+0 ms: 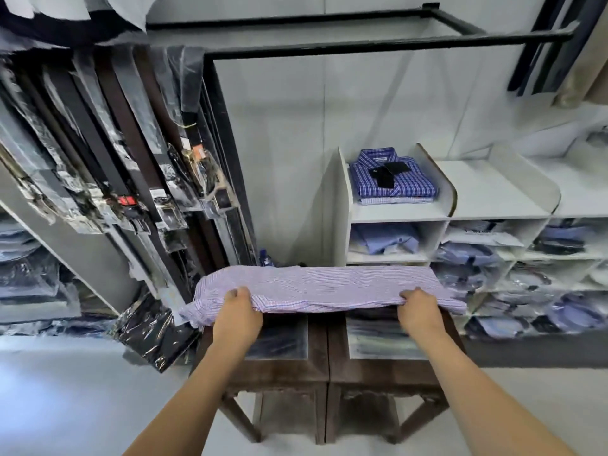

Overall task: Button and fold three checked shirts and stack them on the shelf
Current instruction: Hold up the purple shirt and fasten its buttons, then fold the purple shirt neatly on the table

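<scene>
Both hands grip a pale checked shirt over two dark wooden tables.

The white shelf unit (399, 210) holds two folded checked shirts (393, 179) stacked in its top-left bay; the cubbies below hold bagged shirts, blurred. The pale shirt (322, 287), finely checked pink and blue, lies part-folded across the tables (325, 366). The left hand (238, 311) and right hand (418, 307) clench its near edge, fingertips hidden under the cloth.

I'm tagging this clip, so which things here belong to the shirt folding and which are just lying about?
In the job:
- pink checked shirt, gripped by the left hand and right hand
- folded blue checked shirts stacked on the white shelf
- wooden tables under the shirt

Lying about:
- hanging belts
- bagged shirts in the cubbies
</scene>
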